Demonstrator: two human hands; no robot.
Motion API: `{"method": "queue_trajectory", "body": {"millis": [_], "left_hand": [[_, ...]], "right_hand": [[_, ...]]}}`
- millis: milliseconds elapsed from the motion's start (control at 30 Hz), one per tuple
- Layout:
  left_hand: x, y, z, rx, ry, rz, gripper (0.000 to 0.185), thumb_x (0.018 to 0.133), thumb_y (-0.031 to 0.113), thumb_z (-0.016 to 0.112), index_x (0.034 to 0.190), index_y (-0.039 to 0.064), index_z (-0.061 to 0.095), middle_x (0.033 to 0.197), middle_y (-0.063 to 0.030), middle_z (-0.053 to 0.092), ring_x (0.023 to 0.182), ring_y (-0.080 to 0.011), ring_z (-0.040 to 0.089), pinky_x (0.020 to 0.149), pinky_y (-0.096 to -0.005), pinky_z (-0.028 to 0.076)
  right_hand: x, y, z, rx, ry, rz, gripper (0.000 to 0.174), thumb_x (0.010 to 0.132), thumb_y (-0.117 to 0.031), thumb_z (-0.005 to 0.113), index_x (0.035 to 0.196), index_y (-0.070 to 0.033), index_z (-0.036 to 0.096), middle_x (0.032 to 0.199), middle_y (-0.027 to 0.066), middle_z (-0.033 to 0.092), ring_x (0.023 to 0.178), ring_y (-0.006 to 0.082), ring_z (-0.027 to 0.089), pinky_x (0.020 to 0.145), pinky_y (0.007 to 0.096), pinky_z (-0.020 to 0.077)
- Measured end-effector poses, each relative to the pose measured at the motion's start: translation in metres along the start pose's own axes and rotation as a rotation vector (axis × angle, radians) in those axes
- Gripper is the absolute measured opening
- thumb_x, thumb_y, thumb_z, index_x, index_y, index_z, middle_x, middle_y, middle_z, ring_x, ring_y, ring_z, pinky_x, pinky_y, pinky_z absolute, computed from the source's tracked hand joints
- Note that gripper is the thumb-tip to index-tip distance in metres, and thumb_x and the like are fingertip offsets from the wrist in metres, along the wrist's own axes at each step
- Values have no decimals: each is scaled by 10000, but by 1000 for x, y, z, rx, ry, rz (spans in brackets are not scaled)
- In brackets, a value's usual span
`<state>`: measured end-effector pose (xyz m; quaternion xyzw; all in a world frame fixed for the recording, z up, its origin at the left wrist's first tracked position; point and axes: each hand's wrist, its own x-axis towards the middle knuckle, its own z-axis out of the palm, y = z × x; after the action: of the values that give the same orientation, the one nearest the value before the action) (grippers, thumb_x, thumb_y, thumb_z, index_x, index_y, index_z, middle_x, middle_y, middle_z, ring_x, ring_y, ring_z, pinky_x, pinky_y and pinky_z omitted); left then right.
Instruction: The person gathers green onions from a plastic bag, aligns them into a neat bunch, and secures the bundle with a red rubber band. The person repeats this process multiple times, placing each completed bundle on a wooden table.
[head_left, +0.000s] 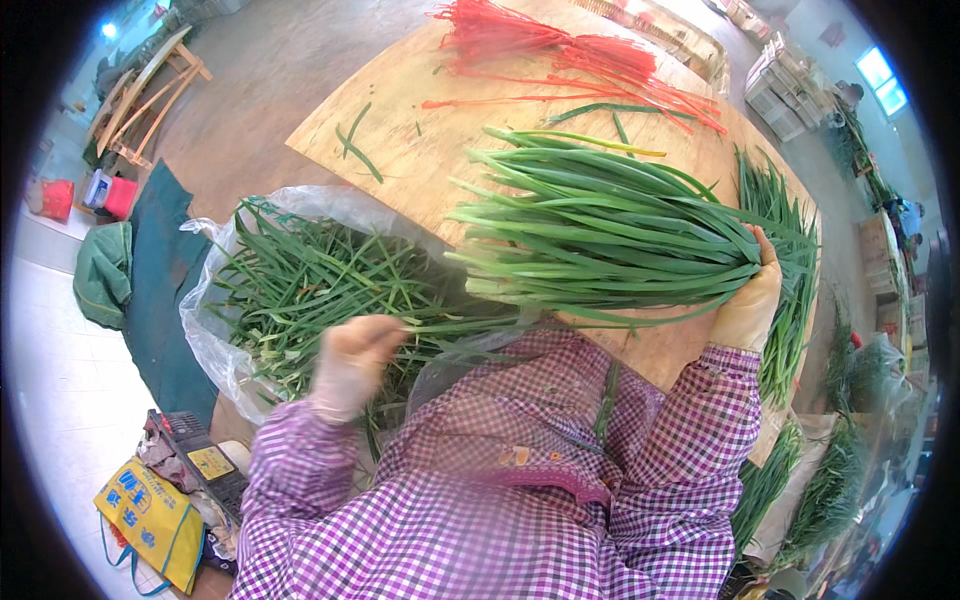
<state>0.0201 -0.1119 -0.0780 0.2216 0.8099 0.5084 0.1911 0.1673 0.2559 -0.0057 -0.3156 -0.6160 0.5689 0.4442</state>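
Observation:
A thick bunch of flat green leaves, like garlic chives (600, 225), lies above the wooden tabletop with its pale ends to the left. My right hand (750, 300), in a pale glove, grips the bunch at its leafy end. My left hand (360, 364), blurred and also gloved, is closed on a few long green leaves (465, 326) that trail to the right below the bunch. Under and beyond that hand stands a clear plastic bag (199, 300) full of loose green leaves (322, 277). Red plastic ties (555, 52) are heaped at the table's far side.
The plywood tabletop (405, 90) carries stray leaf pieces (360, 154) and another pile of leaves (787, 322) along its right side. A yellow bag (150, 525) and a dark crate (199, 450) are at lower left. Stacked crates (780, 90) stand at upper right.

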Motion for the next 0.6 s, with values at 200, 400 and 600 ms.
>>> {"method": "queue_trajectory", "body": {"millis": [200,400,600], "left_hand": [[-9,-16,-74,963,288,43,225,788,90,654,1002,23,634,1089,-158,592,949,-285,598,790,-392,487],[20,29,39,-461,-149,-131,524,836,78,622,1340,45,484,1111,-75,603,693,-98,573,606,-222,482],[27,22,43,-247,-167,-38,147,858,132,625,957,37,679,712,-18,636,549,-68,524,452,-203,403]], "right_hand": [[0,4,0,-335,-3,-220,293,995,-120,370,1179,86,467,1075,126,616,963,156,601,902,281,482],[-8,-2,3,-352,-74,-192,351,962,-111,434,1240,101,462,1126,118,616,1033,158,589,933,270,461],[-8,0,1,-294,-72,-125,327,959,-99,437,1229,80,474,1125,100,608,1019,142,584,923,263,466]]}}
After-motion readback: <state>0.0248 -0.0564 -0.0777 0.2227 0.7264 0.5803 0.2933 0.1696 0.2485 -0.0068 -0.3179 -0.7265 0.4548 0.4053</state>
